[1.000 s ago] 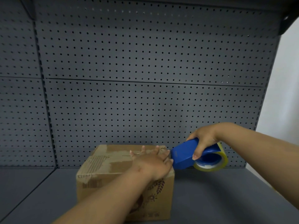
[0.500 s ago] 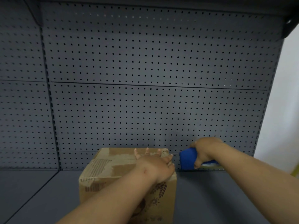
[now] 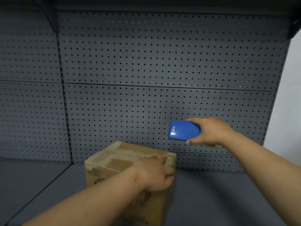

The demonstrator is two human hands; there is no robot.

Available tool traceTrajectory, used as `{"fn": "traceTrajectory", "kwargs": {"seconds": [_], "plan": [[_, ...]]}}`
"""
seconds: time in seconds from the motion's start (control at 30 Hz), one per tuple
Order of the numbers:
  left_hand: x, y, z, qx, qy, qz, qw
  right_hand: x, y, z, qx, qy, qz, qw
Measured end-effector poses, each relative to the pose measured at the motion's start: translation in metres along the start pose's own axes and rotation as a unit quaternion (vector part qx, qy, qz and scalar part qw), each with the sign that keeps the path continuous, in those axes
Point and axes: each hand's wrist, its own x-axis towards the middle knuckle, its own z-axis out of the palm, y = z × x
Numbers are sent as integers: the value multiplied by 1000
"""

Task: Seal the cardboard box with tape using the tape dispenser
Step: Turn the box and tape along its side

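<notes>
A brown cardboard box [image 3: 114, 160] with old tape marks on its closed top stands on the grey shelf, turned at an angle. My left hand [image 3: 154, 173] lies on its top right edge, fingers wrapped over the corner. My right hand [image 3: 210, 131] holds a blue tape dispenser [image 3: 184, 130] in the air, above and to the right of the box, clear of it. A sliver of its yellow tape roll [image 3: 210, 145] shows under the hand; the rest is hidden.
A grey pegboard wall [image 3: 162, 70] stands close behind the box. The grey shelf floor [image 3: 211, 201] stretches right and left of the box. An upper shelf edge runs across the top. A white wall [image 3: 290, 103] shows at the far right.
My right hand has lifted the dispenser from beside the box's top edge to higher up, apart from the box. The box has turned at an angle. My left hand now grips its right corner.
</notes>
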Motion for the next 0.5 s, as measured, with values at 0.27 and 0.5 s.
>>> {"fn": "traceTrajectory", "kwargs": {"seconds": [0.27, 0.5], "plan": [[-67, -103, 15, 85, 25, 103, 991, 9, -43, -3, 87, 39, -102, 990], [-128, -190, 36, 229, 107, 85, 964, 16, -101, 0, 133, 74, -151, 977]]}}
